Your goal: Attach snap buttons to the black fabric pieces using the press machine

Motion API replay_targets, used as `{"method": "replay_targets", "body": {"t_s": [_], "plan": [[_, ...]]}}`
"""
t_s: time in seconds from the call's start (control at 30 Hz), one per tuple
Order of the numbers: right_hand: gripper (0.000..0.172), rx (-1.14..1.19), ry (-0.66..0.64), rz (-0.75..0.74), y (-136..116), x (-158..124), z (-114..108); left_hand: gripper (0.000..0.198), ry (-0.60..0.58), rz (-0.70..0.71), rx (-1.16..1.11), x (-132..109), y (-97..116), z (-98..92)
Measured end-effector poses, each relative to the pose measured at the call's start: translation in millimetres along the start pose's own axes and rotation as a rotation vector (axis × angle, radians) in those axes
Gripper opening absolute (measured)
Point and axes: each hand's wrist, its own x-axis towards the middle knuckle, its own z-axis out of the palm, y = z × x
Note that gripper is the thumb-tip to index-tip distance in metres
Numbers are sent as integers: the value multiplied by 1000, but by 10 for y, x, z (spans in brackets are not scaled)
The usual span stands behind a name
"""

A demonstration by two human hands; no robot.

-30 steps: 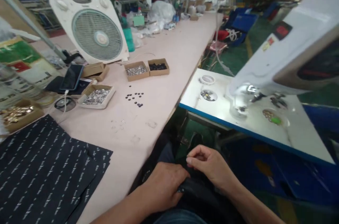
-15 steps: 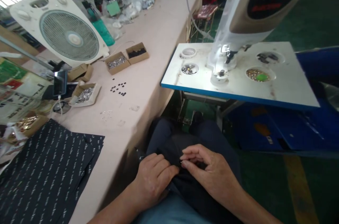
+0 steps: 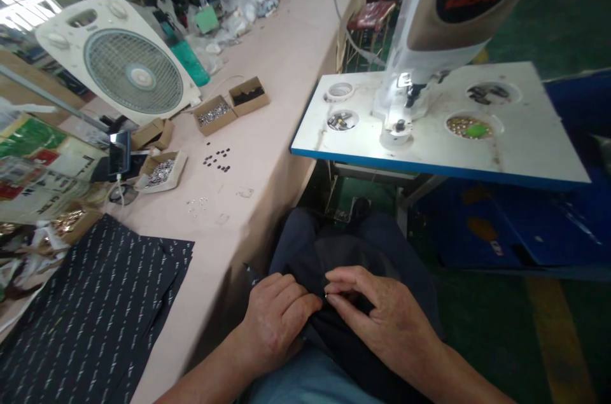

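A piece of dark fabric (image 3: pixel 353 257) lies across my lap. My left hand (image 3: pixel 274 321) is curled shut, gripping a fold of it at the left. My right hand (image 3: pixel 377 315) pinches the same fabric where the two hands meet, fingertips pressed together around a small shiny bit I cannot make out. Ahead of my knees stands a snap press machine (image 3: pixel 429 16) on a white table with a blue edge (image 3: pixel 429 156). Its lit head (image 3: pixel 401 124) sits over a small die.
Recessed cups (image 3: pixel 470 127) in the white table hold small metal parts. On the long pink bench (image 3: pixel 267 137) to the left are cardboard boxes of snaps (image 3: pixel 212 114), loose black buttons (image 3: pixel 217 159), a phone (image 3: pixel 119 153), a box fan (image 3: pixel 124 70) and printed black fabric pieces (image 3: pixel 90 308).
The view swung right and down from the bench to the press table and my lap a second ago. Since half a second ago my hands have stayed on the fabric, barely shifting.
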Motion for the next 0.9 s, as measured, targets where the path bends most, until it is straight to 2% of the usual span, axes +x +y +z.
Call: {"method": "replay_targets", "body": {"t_s": [0.3,0.53,0.6,0.67,0.73,0.83,0.9], "plan": [[16,-153,-83,-100,1,62,-1,22,22,-33,1,5,-5,13],[25,-198,-110,-124,-121,15,-107,24,9,-141,-84,13,11,21],[39,-234,-142,-105,-171,-14,-151,27,-29,-188,-115,22,8,15],[65,-274,-192,-88,-193,-37,-166,30,-57,-244,-136,24,3,12],[76,-291,-239,-77,-180,-47,-142,31,-65,-293,-151,26,2,13],[62,-284,-262,-42,-117,-30,-69,28,-68,-360,-193,51,14,17],[60,-269,-256,-8,-73,4,-31,21,-86,-426,-239,89,28,15]]}}
